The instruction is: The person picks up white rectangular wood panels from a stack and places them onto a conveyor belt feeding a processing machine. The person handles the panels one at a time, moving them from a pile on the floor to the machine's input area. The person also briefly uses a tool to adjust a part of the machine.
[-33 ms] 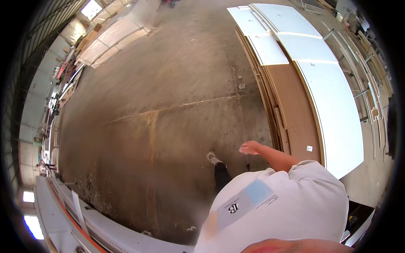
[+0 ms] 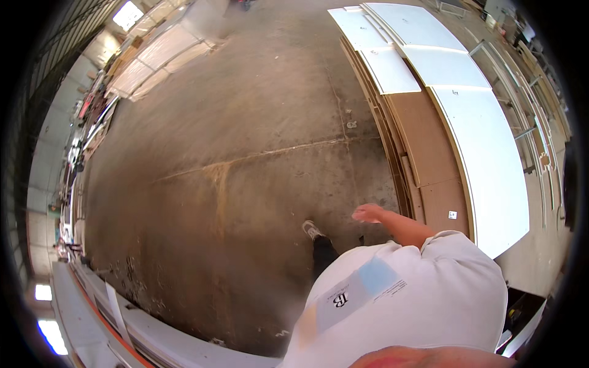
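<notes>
My right hand (image 2: 367, 213) hangs low at my side over the concrete floor (image 2: 276, 178), with the forearm coming out of a white short sleeve. Its fingers look loosely stretched, a little blurred, and nothing shows in them. The nearest thing to it is a stack of brown boards (image 2: 429, 153), just to its right but apart from it. White panels (image 2: 481, 147) lie on top of that stack. Below my white printed shirt (image 2: 417, 294), one leg and a light shoe (image 2: 311, 229) show. My left hand is out of sight.
A long white machine or bench with an orange strip (image 2: 116, 334) runs along the lower left. Plastic-wrapped stacks (image 2: 159, 58) stand at the far left. Metal frames (image 2: 521, 116) lie beyond the panels on the right. Mixed materials line the left wall.
My right hand has shifted slightly to the right, closer to the board stack in the picture. The view has tilted a little; the boards and panels look unmoved.
</notes>
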A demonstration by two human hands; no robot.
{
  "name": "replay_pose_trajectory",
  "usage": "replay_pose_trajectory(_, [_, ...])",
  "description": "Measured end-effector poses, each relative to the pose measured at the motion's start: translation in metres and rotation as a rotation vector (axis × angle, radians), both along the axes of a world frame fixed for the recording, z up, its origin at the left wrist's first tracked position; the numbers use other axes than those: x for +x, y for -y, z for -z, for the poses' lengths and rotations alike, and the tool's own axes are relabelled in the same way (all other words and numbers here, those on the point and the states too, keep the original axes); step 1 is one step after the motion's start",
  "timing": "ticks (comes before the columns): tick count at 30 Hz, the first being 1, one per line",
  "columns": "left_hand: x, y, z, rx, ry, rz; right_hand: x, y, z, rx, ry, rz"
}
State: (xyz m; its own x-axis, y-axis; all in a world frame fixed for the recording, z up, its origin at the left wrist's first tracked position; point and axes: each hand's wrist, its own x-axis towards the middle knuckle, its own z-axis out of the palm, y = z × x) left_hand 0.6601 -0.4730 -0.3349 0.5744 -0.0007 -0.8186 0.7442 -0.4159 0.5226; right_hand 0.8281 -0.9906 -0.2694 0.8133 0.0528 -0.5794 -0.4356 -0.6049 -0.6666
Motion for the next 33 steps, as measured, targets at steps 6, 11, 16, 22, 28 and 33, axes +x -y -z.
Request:
replay_pose_trajectory(6, [0.303,-0.046,0.047,-0.27,-0.02,0.1,0.015,0.078,0.038,-0.116,-0.58,0.225])
replay_pose_trajectory(11, [0.595,0.04,-0.03,0.156,0.36,0.361,0.086,0.068,0.039,0.091,-0.218,0.783])
replay_pose_trajectory(16, [0.833,0.127,-0.086,0.228,0.589,0.596,0.183,0.077,0.136,-0.455,0.025,0.153])
replay_pose_trajectory(22, [0.911,0.251,-0.096,-0.022,0.242,0.454,0.402,0.157,0.098,-0.261,-0.155,0.322])
replay_pose_trajectory(28, [0.994,0.289,-0.061,-0.013,0.088,0.567,0.639,0.316,-0.004,0.086,-0.062,0.815])
replay_pose_trajectory(33, [1.122,0.365,-0.011,0.013,0.01,0.612,0.787,0.404,-0.027,-0.013,0.141,0.847])
